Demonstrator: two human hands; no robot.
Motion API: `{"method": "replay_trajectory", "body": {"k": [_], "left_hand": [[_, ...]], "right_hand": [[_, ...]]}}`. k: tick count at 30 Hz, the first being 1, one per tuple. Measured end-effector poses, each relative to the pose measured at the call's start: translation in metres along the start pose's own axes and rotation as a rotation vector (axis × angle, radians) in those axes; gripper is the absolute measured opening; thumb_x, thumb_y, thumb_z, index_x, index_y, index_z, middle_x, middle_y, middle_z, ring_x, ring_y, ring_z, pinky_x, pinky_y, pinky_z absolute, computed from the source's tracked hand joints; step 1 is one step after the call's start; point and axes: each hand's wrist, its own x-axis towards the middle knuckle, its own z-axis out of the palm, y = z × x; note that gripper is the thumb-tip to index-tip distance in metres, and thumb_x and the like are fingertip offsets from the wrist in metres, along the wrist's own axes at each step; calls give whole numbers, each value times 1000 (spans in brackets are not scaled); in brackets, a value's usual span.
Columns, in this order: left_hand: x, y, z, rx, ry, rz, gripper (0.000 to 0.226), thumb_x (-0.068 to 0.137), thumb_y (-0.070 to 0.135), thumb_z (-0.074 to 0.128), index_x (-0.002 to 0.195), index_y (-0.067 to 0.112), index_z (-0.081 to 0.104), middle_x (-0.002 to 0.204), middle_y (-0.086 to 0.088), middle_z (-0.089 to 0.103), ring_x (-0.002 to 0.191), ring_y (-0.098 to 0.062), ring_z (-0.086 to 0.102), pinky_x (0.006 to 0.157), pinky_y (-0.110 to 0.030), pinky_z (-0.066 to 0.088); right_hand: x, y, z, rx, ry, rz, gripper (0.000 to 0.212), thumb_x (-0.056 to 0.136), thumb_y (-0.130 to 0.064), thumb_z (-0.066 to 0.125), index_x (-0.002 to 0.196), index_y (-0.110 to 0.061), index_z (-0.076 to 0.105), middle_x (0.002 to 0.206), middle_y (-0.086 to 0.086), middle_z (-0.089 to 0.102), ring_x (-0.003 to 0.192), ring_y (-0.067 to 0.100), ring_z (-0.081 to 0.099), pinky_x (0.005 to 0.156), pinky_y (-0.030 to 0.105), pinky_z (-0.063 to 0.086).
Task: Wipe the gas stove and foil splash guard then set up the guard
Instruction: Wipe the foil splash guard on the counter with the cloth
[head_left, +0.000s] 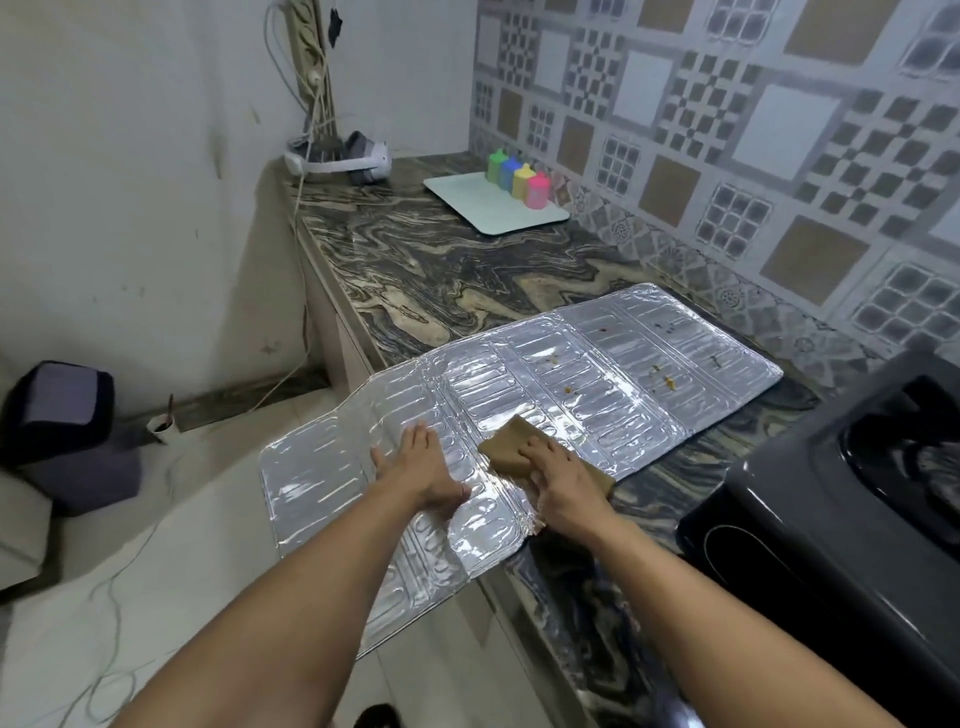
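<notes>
Head view: foil guard (597, 374) lies flat across the marbled worktop (441, 260), overhanging its front edge. Left hand (423, 470) presses it, fingers straight; right hand (563, 480) presses a brown sponge (511, 444) onto it. Gas stove (841, 493) at right.

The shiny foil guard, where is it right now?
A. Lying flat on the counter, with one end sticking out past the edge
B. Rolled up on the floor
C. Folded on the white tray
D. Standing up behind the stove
A: the foil guard lies spread flat on the counter, its near end hanging past the edge, while the left hand presses it and the right hand rubs a brown cloth on it.
</notes>
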Motion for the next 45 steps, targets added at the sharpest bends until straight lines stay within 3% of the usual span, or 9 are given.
{"method": "replay_trajectory", "body": {"k": [4, 10, 15, 22, 29, 31, 33, 36, 45], "left_hand": [[8, -18, -6, -60, -85, -11, 139, 57, 77, 69, 154, 10, -4, 161, -8, -14, 149, -27, -10, 115, -63, -1], [21, -32, 12, -119, -95, 38, 150, 56, 71, 74, 147, 7, -26, 152, -7, -39, 141, -27, -33, 112, -60, -15], [37, -25, -15, -260, -47, 153, 135, 70, 51, 73, 145, 9, -31, 146, -7, -46, 138, -26, -38, 113, -59, -17], [58, -17, -16, -68, -62, 172, 139, 58, 81, 63, 152, 16, -16, 157, -2, -28, 144, -23, -28, 113, -62, -13], [63, -3, -23, -25, -90, 139, 143, 55, 82, 64, 152, 15, -16, 158, -2, -27, 145, -23, -27, 113, -64, -11], [64, -3, -24, -10, -100, 131, 145, 54, 82, 64, 152, 14, -17, 158, -2, -27, 144, -23, -27, 112, -65, -11], [65, -1, -25, -3, -112, 119, 146, 53, 82, 66, 152, 13, -17, 158, -2, -28, 144, -23, -27, 112, -66, -8], [65, 1, -27, -11, -124, 109, 147, 53, 80, 68, 152, 12, -17, 158, -2, -28, 145, -23, -26, 113, -66, -4], [61, 3, -30, 11, -140, 111, 147, 52, 82, 66, 152, 12, -17, 158, -4, -27, 145, -25, -24, 112, -68, -3]], "right_hand": [[-5, -34, 21, 35, 44, -54, 37, 95, -13, 44, 131, -11, 51, 146, 11, 42, 131, 32, 35, 112, 45, 26], [9, -32, 34, 6, 85, -5, 46, 96, -16, 38, 141, -17, 44, 154, 1, 34, 146, 26, 20, 121, 41, 8], [25, -25, 27, -19, 90, 64, 46, 99, -15, 38, 145, -20, 38, 157, -2, 28, 148, 19, 13, 122, 40, 3], [31, -1, 21, -96, 163, 91, 46, 98, -14, 39, 143, -18, 40, 155, 1, 34, 145, 22, 20, 119, 36, 7], [70, 47, -18, -14, 307, 615, 41, 95, -7, 41, 135, -12, 44, 148, 17, 37, 139, 34, 27, 117, 47, 18], [67, 31, -6, -12, 290, 544, 47, 95, -11, 44, 142, -15, 39, 151, 17, 31, 141, 35, 23, 118, 47, 15], [51, 5, 12, -41, 204, 277, 56, 92, -16, 47, 146, -17, 35, 153, 12, 32, 143, 32, 22, 119, 45, 13], [33, -15, 28, -130, 61, 102, 60, 92, -32, 23, 151, -20, 27, 160, 0, 20, 149, 23, 6, 121, 40, -3], [90, 59, -33, -17, 234, 520, 41, 95, -5, 38, 135, -12, 44, 149, 14, 36, 137, 33, 29, 117, 48, 16]]}}
